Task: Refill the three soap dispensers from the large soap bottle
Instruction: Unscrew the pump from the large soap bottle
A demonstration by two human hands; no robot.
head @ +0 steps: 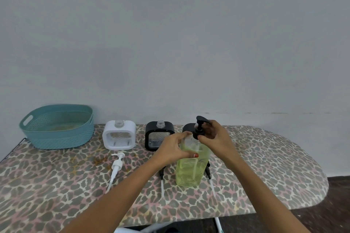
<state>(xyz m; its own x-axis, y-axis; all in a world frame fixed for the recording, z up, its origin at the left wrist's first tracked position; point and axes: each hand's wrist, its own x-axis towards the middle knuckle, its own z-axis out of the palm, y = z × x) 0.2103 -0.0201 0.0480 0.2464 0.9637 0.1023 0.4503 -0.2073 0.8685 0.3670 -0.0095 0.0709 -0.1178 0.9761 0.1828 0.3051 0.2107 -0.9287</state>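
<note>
A person's left hand wraps the large soap bottle upright on the leopard-print table, while the right hand, arm outstretched, pinches its black pump collar.

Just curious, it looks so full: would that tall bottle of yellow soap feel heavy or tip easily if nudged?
Probably heavy: the large soap bottle looks nearly full of liquid. Tall on a narrow base, it might tip if pushed high up; the left hand grips its shoulder. Its smooth clear wall could be slippery.
</note>
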